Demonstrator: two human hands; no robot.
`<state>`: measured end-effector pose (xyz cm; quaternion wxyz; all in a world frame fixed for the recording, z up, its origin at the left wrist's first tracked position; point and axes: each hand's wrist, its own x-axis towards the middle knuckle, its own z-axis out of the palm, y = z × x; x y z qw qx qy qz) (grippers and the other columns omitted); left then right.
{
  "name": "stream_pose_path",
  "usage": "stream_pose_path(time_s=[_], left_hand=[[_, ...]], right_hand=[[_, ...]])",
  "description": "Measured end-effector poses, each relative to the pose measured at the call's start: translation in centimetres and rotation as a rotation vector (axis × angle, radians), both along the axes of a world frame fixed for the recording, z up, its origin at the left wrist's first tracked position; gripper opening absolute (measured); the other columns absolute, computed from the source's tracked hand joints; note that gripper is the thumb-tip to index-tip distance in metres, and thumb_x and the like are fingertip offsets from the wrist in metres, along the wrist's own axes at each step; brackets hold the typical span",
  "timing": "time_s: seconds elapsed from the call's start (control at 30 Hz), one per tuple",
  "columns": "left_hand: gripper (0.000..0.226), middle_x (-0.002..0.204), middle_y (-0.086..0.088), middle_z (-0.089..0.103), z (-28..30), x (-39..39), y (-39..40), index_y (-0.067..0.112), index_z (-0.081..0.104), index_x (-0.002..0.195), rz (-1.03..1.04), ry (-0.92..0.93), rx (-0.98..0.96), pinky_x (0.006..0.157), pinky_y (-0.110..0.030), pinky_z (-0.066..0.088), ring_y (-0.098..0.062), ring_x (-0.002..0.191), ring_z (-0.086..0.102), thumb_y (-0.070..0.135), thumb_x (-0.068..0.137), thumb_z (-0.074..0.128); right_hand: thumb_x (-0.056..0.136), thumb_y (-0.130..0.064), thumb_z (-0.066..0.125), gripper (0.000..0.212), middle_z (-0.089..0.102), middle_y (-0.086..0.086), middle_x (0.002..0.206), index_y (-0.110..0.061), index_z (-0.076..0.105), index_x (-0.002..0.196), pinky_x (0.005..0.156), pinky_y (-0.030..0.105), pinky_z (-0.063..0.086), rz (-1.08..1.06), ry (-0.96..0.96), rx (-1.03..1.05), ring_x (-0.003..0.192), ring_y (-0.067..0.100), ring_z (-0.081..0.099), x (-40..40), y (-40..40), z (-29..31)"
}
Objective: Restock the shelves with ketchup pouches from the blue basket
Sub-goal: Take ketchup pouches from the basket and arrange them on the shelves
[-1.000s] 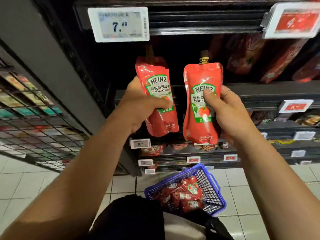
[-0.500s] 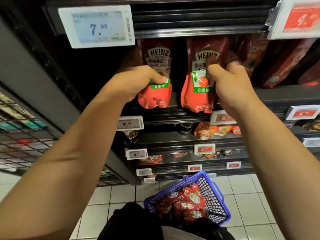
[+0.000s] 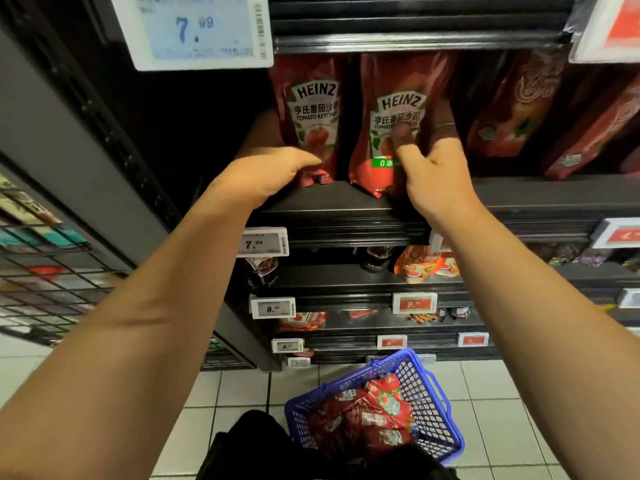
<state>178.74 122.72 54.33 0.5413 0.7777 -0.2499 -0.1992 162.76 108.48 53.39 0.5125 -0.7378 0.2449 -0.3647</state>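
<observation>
Two red Heinz ketchup pouches stand upright on the black shelf (image 3: 346,206), side by side. My left hand (image 3: 266,171) grips the left pouch (image 3: 315,109) low down, thumb across its front near the base. My right hand (image 3: 433,168) holds the right pouch (image 3: 391,109), thumb pressed on its label and fingers behind its right edge. Both pouch bottoms touch the shelf board. On the floor below, the blue basket (image 3: 429,396) holds several more red ketchup pouches (image 3: 370,414).
Darker red sauce pouches (image 3: 512,109) lean on the same shelf to the right. A 7.99 price tag (image 3: 194,29) hangs above left; lower shelves carry tags and jars. A wire rack (image 3: 45,271) stands left. A dark bag (image 3: 263,445) sits beside the basket.
Both hands carried the two pouches up and forward from in front of the shelves, then set them deeper onto the shelf board. The view has tilted closer to the shelf.
</observation>
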Motion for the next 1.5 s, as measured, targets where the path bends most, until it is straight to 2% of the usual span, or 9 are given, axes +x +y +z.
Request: stream_pose_path(time_s=[0.17, 0.3, 0.47, 0.57, 0.63, 0.93, 1.03, 1.2, 1.5], left_hand=[[0.09, 0.121, 0.015, 0.065, -1.8, -1.6, 1.6, 0.024, 0.043, 0.142, 0.131, -0.309, -0.129, 0.094, -0.018, 0.051, 0.0, 0.111, 0.063, 0.035, 0.067, 0.091], [0.075, 0.099, 0.02, 0.061, -2.7, -1.9, 1.1, 0.021, 0.046, 0.138, 0.246, -0.49, -0.136, 0.071, 0.002, 0.045, 0.002, 0.086, 0.062, 0.029, 0.075, 0.086], [0.073, 0.115, 0.018, 0.057, -2.5, 0.0, -0.9, 0.029, 0.039, 0.142, 0.203, -0.582, -0.037, 0.061, 0.009, 0.033, 0.0, 0.097, 0.054, 0.014, 0.082, 0.077], [0.076, 0.133, 0.004, 0.057, -1.8, 1.1, -2.5, 0.022, 0.033, 0.149, 0.165, -0.673, 0.087, 0.089, -0.011, 0.044, -0.019, 0.118, 0.057, 0.023, 0.087, 0.077], [0.079, 0.146, -0.006, 0.053, -1.4, 1.6, -3.5, 0.017, 0.027, 0.153, 0.117, -0.672, 0.13, 0.103, -0.026, 0.038, -0.028, 0.132, 0.052, 0.025, 0.09, 0.074], [0.069, 0.153, 0.008, 0.041, -0.7, 5.2, -6.6, 0.022, 0.021, 0.158, -0.134, -0.58, 0.114, 0.112, -0.019, 0.023, -0.011, 0.142, 0.035, 0.015, 0.099, 0.058], [0.063, 0.14, 0.014, 0.039, -0.2, 6.6, -7.2, 0.02, 0.031, 0.155, -0.113, -0.631, 0.099, 0.099, -0.001, 0.022, -0.002, 0.128, 0.032, 0.013, 0.099, 0.059], [0.074, 0.161, -0.004, 0.034, -1.0, 7.7, -9.3, 0.019, 0.018, 0.159, -0.009, -0.609, 0.161, 0.122, -0.034, 0.025, -0.022, 0.148, 0.031, 0.023, 0.099, 0.061], [0.083, 0.148, -0.013, 0.045, -2.3, 5.3, -9.4, 0.026, 0.029, 0.152, 0.334, -0.785, -0.144, 0.109, -0.047, 0.045, -0.034, 0.134, 0.049, 0.036, 0.083, 0.074]], right_hand=[[0.091, -0.026, 0.067, 0.057, 0.065, -0.011, 0.122, -0.018, 0.042, 0.142, 0.103, 0.031, 0.051, -0.031, 0.055, -0.073, 0.114, 0.003, 0.063, -0.2, -0.4, -0.9], [0.097, -0.02, 0.061, 0.061, 0.062, -0.004, 0.132, -0.02, 0.034, 0.152, 0.102, 0.024, 0.049, -0.078, 0.09, -0.153, 0.116, 0.011, 0.06, 1.1, -1.2, -1.5], [0.102, -0.026, 0.057, 0.058, 0.062, 0.002, 0.118, -0.008, 0.033, 0.152, 0.097, 0.024, 0.047, -0.137, 0.18, -0.283, 0.11, 0.02, 0.058, 3.7, -3.1, -1.3], [0.104, -0.027, 0.053, 0.066, 0.062, 0.004, 0.129, -0.009, 0.019, 0.158, 0.079, 0.001, 0.033, -0.151, 0.22, -0.299, 0.109, 0.015, 0.054, 5.1, -4.1, -0.7], [0.105, -0.026, 0.05, 0.069, 0.057, 0.011, 0.141, -0.009, 0.012, 0.159, 0.075, 0.005, 0.027, -0.149, 0.255, -0.307, 0.124, 0.026, 0.055, 5.6, -4.5, -0.2], [0.105, -0.026, 0.046, 0.066, 0.053, 0.01, 0.147, -0.013, 0.011, 0.16, 0.107, 0.03, 0.037, -0.138, 0.289, -0.244, 0.134, 0.03, 0.051, 7.3, -5.5, 0.6], [0.105, -0.029, 0.046, 0.065, 0.053, 0.01, 0.147, -0.015, 0.013, 0.159, 0.107, 0.032, 0.038, -0.155, 0.278, -0.235, 0.134, 0.031, 0.05, 7.6, -5.7, 0.4], [0.105, -0.026, 0.046, 0.067, 0.049, 0.011, 0.149, -0.009, 0.009, 0.159, 0.108, 0.031, 0.037, -0.174, 0.29, -0.249, 0.135, 0.03, 0.049, 9.3, -6.6, 0.5], [0.099, -0.042, 0.051, 0.082, 0.026, 0.02, 0.16, -0.016, 0.004, 0.161, 0.118, 0.05, 0.028, -0.259, 0.301, -0.21, 0.145, 0.043, 0.03, 12.4, -7.2, 0.3]])
